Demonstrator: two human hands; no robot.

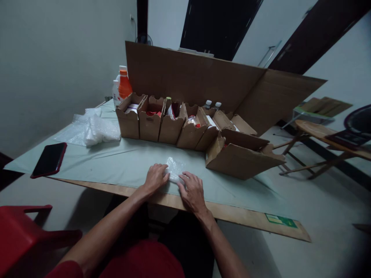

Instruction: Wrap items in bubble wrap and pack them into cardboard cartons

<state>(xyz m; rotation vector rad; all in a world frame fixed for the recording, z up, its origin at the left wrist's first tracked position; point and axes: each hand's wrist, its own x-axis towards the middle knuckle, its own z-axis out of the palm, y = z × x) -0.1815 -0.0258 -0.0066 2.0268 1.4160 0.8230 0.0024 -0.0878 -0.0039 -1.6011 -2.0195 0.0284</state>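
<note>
A small piece of clear bubble wrap [175,166] lies on the cloth-covered table [95,164] near its front edge. On its left side, my left hand [155,178] rests palm down with fingers bent and the thumb apart, fingertips touching the wrap's edge. My right hand [193,192] is at the lower right edge of the wrap, its fingers spread and lightly curved, thumb apart from the index finger. Neither hand visibly pinches the sheet. Whether the wrap is folded around something flat, I cannot tell.
Several open cardboard bins [130,125] with packets stand in a row behind, one box [242,162] angled at right. Crumpled bubble wrap [101,129], a phone [49,159] and an orange bottle [125,85] are left. A cardboard panel [188,75] stands behind; a red stool [24,235] is lower left.
</note>
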